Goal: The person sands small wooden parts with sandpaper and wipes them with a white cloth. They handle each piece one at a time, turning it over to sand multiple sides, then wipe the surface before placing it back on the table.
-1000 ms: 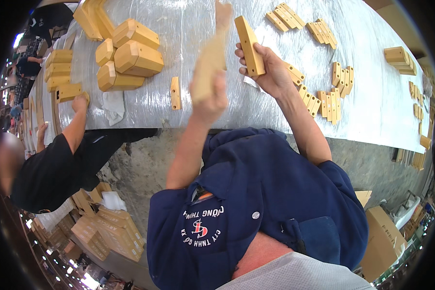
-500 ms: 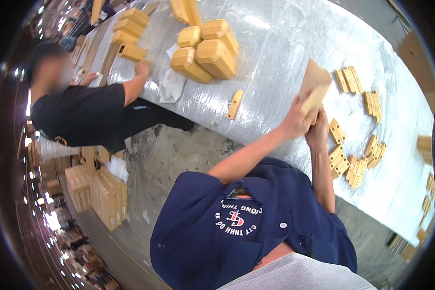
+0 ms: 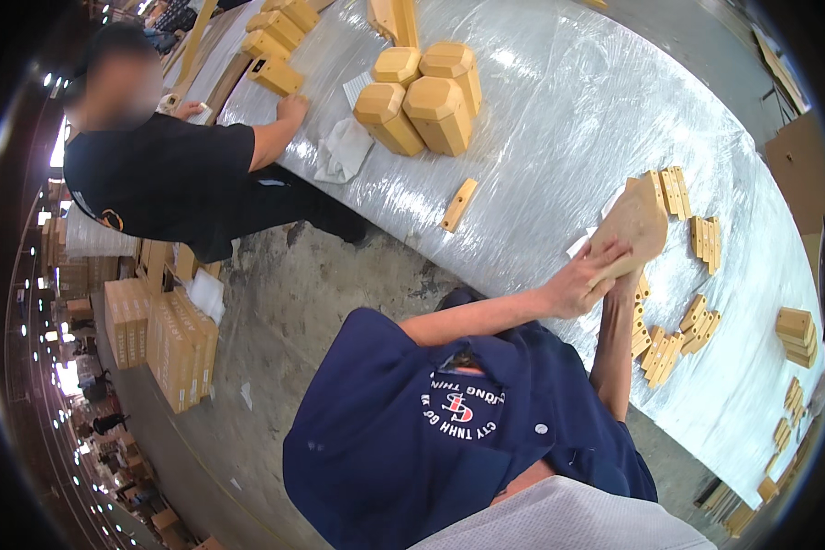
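Both hands meet at a tan sheet [image 3: 640, 225], stiff-looking and with a rounded far end, above the wrapped table. Its kind is unclear; it could be sandpaper or thick paper. My left hand [image 3: 585, 280] grips its near edge, fingers laid over the upper face. Beneath that edge my right hand [image 3: 623, 286] holds it from below, most of its fingers hidden. Something white shows at the sheet's left side. Close by on the right stand small drilled wooden blocks in rows, one group [image 3: 699, 324] near my right wrist. A single wooden strip with holes [image 3: 459, 204] lies to the left.
Large bevelled wooden blocks [image 3: 440, 115] are grouped at the far left of the plastic-covered table [image 3: 541, 119]. A crumpled white cloth [image 3: 345, 149] lies beside them. Another person [image 3: 165, 183] works at the left table edge. Cartons [image 3: 179, 344] stand on the floor. More blocks [image 3: 796, 332] sit far right.
The tan sheet has swung down and to the right with both hands, and more of its broad face shows. My left fingers have shifted to its near edge. The view has moved slightly.
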A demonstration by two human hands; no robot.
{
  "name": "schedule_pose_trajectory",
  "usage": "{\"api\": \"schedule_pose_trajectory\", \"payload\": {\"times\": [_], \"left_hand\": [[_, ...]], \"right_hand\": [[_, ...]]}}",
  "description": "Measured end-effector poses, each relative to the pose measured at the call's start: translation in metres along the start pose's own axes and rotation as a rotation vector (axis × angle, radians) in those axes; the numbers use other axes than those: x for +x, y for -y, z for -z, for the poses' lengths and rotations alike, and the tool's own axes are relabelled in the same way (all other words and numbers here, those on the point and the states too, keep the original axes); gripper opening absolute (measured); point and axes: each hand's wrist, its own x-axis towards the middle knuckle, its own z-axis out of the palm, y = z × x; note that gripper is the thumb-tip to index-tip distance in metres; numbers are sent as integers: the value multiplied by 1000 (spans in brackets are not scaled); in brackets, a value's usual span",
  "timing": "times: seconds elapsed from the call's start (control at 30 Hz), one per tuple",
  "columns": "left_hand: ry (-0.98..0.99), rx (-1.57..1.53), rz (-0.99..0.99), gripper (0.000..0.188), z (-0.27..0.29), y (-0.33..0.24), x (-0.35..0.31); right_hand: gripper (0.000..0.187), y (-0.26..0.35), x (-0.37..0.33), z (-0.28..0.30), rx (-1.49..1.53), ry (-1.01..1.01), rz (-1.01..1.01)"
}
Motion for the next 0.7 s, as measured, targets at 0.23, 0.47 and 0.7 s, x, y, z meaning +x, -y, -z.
{"api": "schedule_pose_trajectory", "payload": {"times": [0.23, 0.47, 0.7], "left_hand": [[-61, -708, 602, 39, 92, 56, 100], [-325, -534, 371, 37, 154, 45, 49], [-110, 190, -148, 40, 94, -38, 22]], "right_hand": [[37, 2, -51, -101, -38, 270, -33], [49, 22, -24, -93, -188, 140, 30], [33, 13, -4, -109, 109, 194, 4]]}}
